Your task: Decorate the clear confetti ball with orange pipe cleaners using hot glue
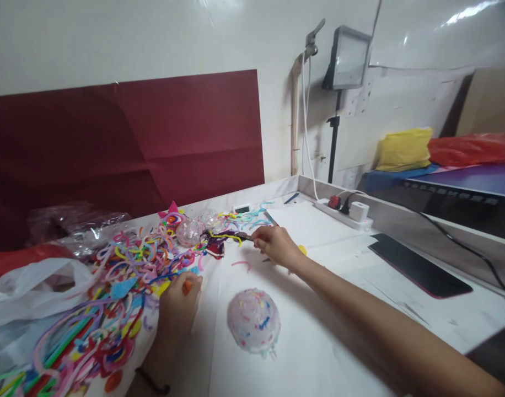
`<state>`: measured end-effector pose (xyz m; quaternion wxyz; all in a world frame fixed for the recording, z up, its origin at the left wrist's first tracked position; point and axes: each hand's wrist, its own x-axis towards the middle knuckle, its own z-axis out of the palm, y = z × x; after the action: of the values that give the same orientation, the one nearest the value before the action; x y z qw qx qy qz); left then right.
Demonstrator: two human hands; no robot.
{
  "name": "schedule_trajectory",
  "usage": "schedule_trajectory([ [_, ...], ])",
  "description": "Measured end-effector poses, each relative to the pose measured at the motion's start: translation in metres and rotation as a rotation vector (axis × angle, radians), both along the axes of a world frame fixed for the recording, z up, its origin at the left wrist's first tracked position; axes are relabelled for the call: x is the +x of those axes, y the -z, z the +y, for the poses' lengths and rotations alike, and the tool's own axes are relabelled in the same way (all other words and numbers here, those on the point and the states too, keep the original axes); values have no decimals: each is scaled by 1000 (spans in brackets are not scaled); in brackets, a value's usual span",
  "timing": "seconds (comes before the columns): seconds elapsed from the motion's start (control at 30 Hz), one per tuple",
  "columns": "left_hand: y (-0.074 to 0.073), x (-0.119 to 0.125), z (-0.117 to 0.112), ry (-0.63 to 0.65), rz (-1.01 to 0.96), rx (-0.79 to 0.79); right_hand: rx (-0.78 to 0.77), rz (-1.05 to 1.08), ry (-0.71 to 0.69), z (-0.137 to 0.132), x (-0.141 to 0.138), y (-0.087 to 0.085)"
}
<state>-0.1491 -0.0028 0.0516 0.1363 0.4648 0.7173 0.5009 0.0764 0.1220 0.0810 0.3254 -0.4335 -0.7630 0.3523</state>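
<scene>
My right hand (275, 245) reaches over the middle of the table, fingers pinched on the end of a thin dark tool (246, 236) whose kind I cannot make out. Its far end meets a dark purple tangle of strands (215, 242) and a bent yellow strip. My left hand (180, 303) is curled beside the colourful pile, with a small orange piece (187, 286) showing at its fingers. In front of both hands, on white paper, lies a clear dome-shaped piece (254, 321) speckled with pink, blue and red bits.
A heap of fuzzy coloured strips (140, 253) and a white plastic bag (37, 292) cover the left side. Clear balls (190, 231) stand behind. At right are a power strip (343, 214), a cable and a dark phone-like slab (418, 267). A raised rim edges the table.
</scene>
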Motion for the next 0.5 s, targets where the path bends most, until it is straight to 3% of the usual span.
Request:
schedule_trajectory([
  [0.23, -15, 39, -18, 242, -444, -9, 144, 108, -135, -56, 17, 5],
  [0.3, -21, 48, -27, 433, -828, -71, 166, 128, -185, -70, 13, 4],
  [0.37, -24, 56, -34, 513, -1007, -104, 223, 150, -250, -81, 9, 3],
  [0.5, -21, 66, -41, 506, -1141, -199, 379, 215, -456, -95, 3, 2],
])
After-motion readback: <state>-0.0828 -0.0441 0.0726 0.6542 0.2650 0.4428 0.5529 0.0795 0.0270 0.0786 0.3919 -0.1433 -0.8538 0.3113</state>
